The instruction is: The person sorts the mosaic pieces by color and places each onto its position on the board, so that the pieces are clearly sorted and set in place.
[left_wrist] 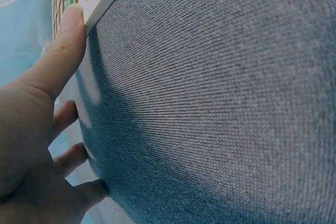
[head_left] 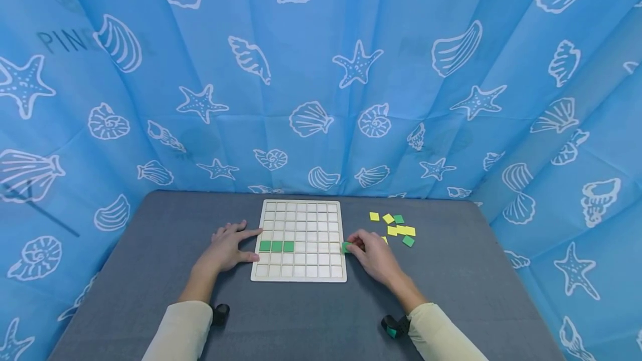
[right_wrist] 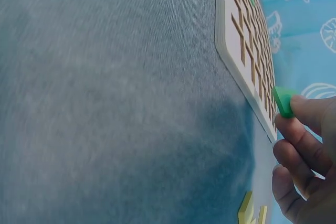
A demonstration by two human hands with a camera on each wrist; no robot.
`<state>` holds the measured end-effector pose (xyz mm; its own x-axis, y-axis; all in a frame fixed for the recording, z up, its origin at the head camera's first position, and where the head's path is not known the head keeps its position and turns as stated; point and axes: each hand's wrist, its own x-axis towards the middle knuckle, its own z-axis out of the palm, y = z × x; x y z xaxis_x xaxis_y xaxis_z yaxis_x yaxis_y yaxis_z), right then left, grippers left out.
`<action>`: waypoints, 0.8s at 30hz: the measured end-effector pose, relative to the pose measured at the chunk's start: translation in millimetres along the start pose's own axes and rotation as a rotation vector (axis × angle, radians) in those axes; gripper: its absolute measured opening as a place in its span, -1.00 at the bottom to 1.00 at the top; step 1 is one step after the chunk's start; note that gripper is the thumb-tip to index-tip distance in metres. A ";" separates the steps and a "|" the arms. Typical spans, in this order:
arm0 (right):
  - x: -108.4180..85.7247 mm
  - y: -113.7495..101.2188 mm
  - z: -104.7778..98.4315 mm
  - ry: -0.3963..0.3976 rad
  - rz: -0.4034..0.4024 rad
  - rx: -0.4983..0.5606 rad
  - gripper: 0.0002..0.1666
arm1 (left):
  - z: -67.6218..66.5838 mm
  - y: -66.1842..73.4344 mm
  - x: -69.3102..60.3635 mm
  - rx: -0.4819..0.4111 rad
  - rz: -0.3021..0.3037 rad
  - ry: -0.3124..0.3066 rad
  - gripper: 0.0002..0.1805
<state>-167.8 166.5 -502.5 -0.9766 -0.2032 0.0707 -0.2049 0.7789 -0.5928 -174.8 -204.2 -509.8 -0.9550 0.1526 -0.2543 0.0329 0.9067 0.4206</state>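
Note:
A pale wooden grid board (head_left: 306, 272) lies on the grey table, with three green square tiles (head_left: 277, 245) side by side in one row at its left edge. My left hand (head_left: 224, 249) rests at the board's left side, thumb and index finger spread and touching the rim; the left wrist view shows the thumb (left_wrist: 71, 35) on the board's edge. My right hand (head_left: 371, 255) pinches a green tile (right_wrist: 284, 100) between thumb and fingers, at the board's right edge and apart from the three tiles.
Loose yellow tiles (head_left: 392, 230) and green tiles (head_left: 408, 240) lie scattered right of the board, some partly behind the right hand. A blue curtain with white shells (head_left: 311, 118) hangs behind the grey table (head_left: 301, 322) and at both sides.

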 end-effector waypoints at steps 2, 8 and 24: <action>1.1 -1.3 1.8 -0.008 0.004 0.018 -0.92 | 0.1 0.3 -0.2 0.000 -0.002 0.002 -0.14; 5.4 -8.5 7.9 -0.019 0.008 0.053 -0.92 | 1.3 -0.6 -0.3 -0.008 0.000 0.004 -0.14; 17.0 -26.4 24.3 -0.030 -0.060 0.102 -0.95 | 0.6 -1.4 -0.3 -0.030 0.011 0.007 -0.16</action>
<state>-177.5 128.1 -505.2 -0.9600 -0.2666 0.0854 -0.2538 0.7003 -0.6672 -174.4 -205.3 -510.9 -0.9568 0.1593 -0.2433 0.0346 0.8929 0.4489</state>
